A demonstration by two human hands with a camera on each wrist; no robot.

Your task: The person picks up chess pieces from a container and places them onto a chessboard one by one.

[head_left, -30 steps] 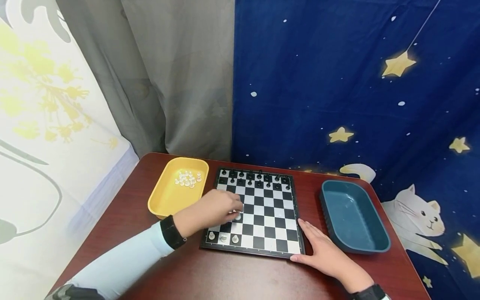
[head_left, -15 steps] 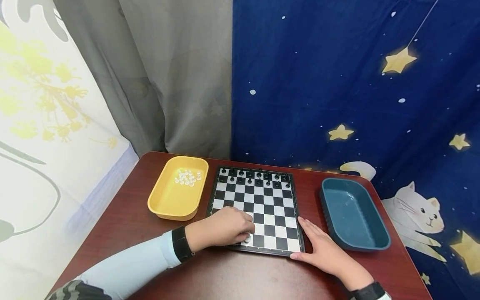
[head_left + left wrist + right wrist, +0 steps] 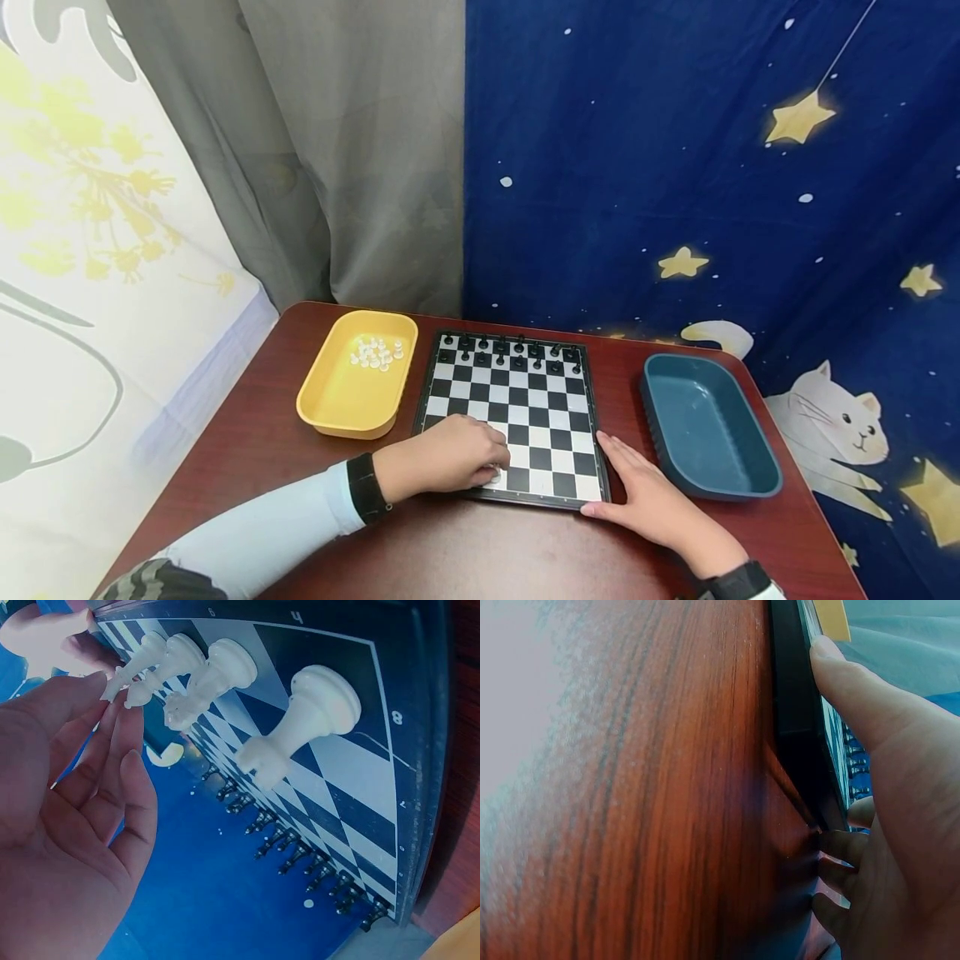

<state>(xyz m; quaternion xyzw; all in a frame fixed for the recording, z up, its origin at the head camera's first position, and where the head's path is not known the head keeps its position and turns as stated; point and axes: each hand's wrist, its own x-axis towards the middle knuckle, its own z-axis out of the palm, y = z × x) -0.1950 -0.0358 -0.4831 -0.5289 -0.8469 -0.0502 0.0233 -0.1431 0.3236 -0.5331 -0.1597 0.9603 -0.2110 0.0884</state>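
Observation:
My left hand point(image 3: 453, 454) is over the front row of the chessboard point(image 3: 543, 404), with thumb and fingers pinching the top of a tall white chess piece point(image 3: 145, 654). In the left wrist view the piece's base meets the board. Beside it in the same row stand a white bishop point(image 3: 178, 661), a white knight point(image 3: 217, 679) and a white rook point(image 3: 311, 709); the left hand hides them in the head view. My right hand point(image 3: 648, 504) rests at the board's near right corner, thumb along the front edge and straight fingers against the right side.
Several black chess pieces point(image 3: 519, 362) line the two far rows. A yellow tray point(image 3: 352, 408) with several small white pieces point(image 3: 375, 354) is left of the board. On the right stands a dark teal tray point(image 3: 708, 429). The brown table point(image 3: 517, 546) ends at curtains behind.
The left hand came from the board's left middle to the near row with the white piece, then stayed almost still over the last half second. The right hand kept its place.

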